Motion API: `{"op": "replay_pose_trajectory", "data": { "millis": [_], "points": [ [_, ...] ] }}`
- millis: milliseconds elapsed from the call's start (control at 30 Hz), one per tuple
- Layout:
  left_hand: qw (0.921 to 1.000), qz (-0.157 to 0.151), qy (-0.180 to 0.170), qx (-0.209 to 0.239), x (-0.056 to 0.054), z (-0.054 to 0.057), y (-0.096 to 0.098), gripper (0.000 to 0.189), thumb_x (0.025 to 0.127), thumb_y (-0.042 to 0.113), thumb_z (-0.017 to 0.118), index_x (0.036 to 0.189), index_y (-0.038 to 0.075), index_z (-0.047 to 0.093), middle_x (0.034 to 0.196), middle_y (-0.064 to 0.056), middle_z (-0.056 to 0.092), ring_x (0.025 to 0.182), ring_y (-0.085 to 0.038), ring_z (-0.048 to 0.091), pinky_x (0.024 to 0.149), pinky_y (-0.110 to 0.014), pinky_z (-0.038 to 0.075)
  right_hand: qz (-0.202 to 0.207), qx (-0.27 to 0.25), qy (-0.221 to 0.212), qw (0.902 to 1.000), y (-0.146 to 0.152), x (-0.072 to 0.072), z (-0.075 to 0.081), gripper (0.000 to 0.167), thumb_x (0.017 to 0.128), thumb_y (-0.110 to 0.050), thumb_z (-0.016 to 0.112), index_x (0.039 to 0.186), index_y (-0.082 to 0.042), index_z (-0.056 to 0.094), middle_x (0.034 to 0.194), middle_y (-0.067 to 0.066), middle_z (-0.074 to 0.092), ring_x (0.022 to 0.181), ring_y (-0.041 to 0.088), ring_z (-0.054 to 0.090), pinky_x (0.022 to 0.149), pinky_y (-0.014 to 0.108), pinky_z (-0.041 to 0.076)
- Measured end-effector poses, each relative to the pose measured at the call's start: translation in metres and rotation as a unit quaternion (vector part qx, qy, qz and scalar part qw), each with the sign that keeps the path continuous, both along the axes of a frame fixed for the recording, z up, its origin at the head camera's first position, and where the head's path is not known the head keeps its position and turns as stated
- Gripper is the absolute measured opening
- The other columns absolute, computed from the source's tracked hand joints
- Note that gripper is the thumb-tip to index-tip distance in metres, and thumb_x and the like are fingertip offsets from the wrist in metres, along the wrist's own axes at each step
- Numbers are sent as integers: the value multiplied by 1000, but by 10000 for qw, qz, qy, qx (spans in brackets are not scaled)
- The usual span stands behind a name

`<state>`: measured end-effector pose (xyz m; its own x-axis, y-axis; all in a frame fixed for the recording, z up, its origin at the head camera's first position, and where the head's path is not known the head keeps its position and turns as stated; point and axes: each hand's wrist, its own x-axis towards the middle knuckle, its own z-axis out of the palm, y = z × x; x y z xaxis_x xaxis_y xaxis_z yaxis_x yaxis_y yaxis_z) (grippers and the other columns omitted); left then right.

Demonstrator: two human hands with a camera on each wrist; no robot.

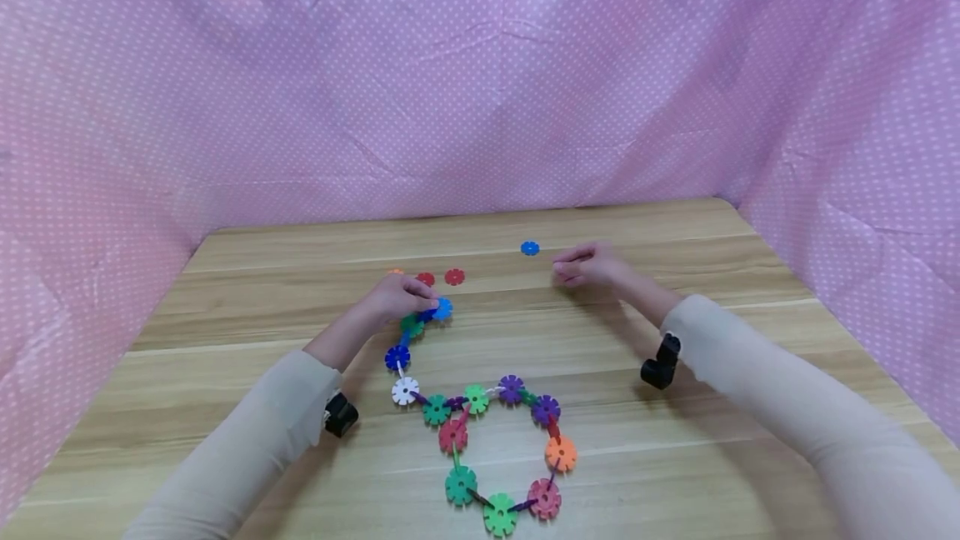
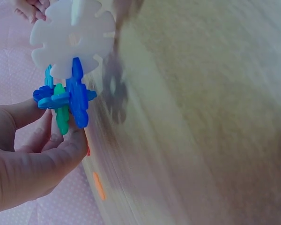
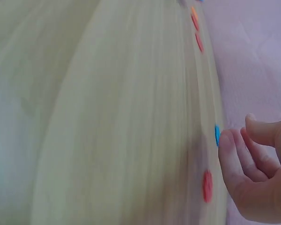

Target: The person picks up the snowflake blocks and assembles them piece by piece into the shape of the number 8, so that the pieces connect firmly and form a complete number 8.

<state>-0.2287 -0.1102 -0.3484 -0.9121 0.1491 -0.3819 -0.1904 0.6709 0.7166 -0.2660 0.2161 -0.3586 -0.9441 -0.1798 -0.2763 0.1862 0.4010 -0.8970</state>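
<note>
A chain of notched plastic interlocking discs [image 1: 397,357] lies on the wooden table, with a closed ring at its near end. My left hand [image 1: 405,297] pinches the chain's far end, near a light-blue disc [image 1: 443,309]. Close up in the left wrist view, a white disc [image 2: 72,40] stands beside dark-blue disc pieces [image 2: 77,96] and a green one [image 2: 62,110]. Over the table to the right, my right hand [image 1: 588,265] has loosely bent fingers, thumb apart, with nothing between them. A red disc [image 3: 207,186] lies near it in the right wrist view.
Loose discs lie toward the table's back: a blue one [image 1: 530,248], two red ones, including this red disc [image 1: 454,277], and a partly hidden orange disc [image 1: 396,272]. Pink dotted cloth [image 1: 480,107] hangs behind the table [image 1: 675,473] and at both sides.
</note>
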Motion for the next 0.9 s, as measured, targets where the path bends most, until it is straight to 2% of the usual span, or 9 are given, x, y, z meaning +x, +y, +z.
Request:
{"op": "replay_pose_trajectory", "data": {
  "millis": [133, 200, 333, 433, 533, 600, 767, 900],
  "points": [
    [10000, 8, -16, -6, 0, 0, 0, 23, 94, 17, 61, 112, 3, 68, 126, -17, 60, 110, -27, 57, 97, -38, 51, -207, 861, 482, 9949, 16, -3, 3, 33, 89, -12, 68, 116, 6, 64, 101, 16, 74, 71, 4, 66, 71, 22, 59],
    [10000, 0, -15, -2, 1, 1, -1, 23, 94, 17, 61, 112, 3, 68, 125, -17, 60, 108, -26, 57, 96, -37, 51, -114, 1247, 743, 9893, 23, -4, 2, 31, 87, -10, 70, 113, 6, 66, 102, 20, 72, 72, 5, 65, 66, 19, 57],
    [10000, 24, -33, 28, 2, 2, 0, 22, 94, 16, 62, 111, 3, 68, 124, -17, 61, 107, -25, 57, 95, -35, 51, 344, 2125, 1358, 9671, 32, -6, -2, 28, 83, -7, 73, 107, 5, 68, 103, 23, 70, 79, 15, 63, 65, 17, 50],
    [10000, 18, -33, 33, 3, 2, 0, 23, 94, 17, 62, 111, 3, 68, 123, -16, 61, 107, -25, 56, 94, -35, 50, 653, 2634, 1738, 9466, 34, -8, -6, 27, 80, -8, 76, 103, 4, 70, 101, 21, 71, 85, 24, 65, 71, 24, 51],
    [10000, -11, -12, 47, 3, 2, -1, 23, 93, 17, 63, 111, 3, 68, 122, -16, 61, 107, -26, 55, 94, -36, 49, 778, 2858, 1867, 9367, 33, -10, -8, 27, 79, -10, 77, 101, 4, 71, 97, 20, 72, 87, 27, 65, 78, 32, 52],
    [10000, -1, -9, 54, 3, 2, -1, 23, 93, 18, 64, 111, 3, 68, 122, -16, 61, 109, -26, 55, 96, -37, 49, 800, 2887, 1802, 9369, 32, -10, -7, 27, 78, -12, 78, 100, 3, 71, 95, 19, 72, 86, 26, 65, 78, 32, 51],
    [10000, -22, 19, 26, 3, 0, -3, 23, 93, 18, 63, 111, 4, 68, 123, -16, 62, 112, -27, 54, 99, -40, 48, 823, 2578, 1407, 9523, 24, -8, -2, 26, 76, -12, 80, 95, 1, 68, 91, 15, 71, 77, 15, 62, 67, 19, 47],
    [10000, 33, -47, 70, 2, 0, -3, 24, 94, 18, 62, 111, 3, 68, 124, -16, 61, 112, -27, 54, 98, -40, 48, 805, 2227, 1037, 9660, 11, -5, 1, 24, 79, -11, 79, 97, 0, 68, 90, 13, 72, 70, 9, 61, 63, 20, 52]
  ]
}}
